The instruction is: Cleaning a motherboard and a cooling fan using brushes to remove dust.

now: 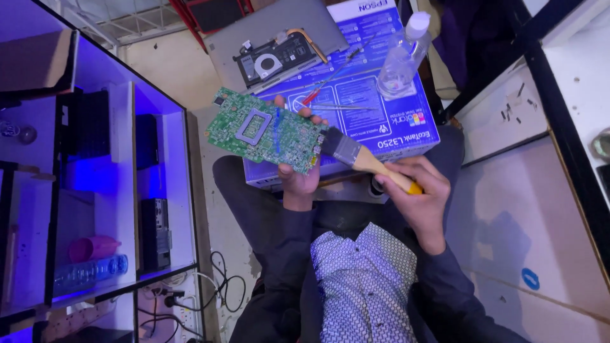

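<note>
A big blue and white cardboard box (pixel 381 121) sits in front of the person. On it lie an open grey laptop base (pixel 279 47) and a clear plastic bottle (pixel 401 57) with a white cap. The left hand (pixel 298 174) grips a flat green circuit board (pixel 264 130) from below, over the box's near edge. The right hand (pixel 419 194) is wrapped tight around a wooden paintbrush (pixel 365 159), its dark bristles touching the board's right end.
</note>
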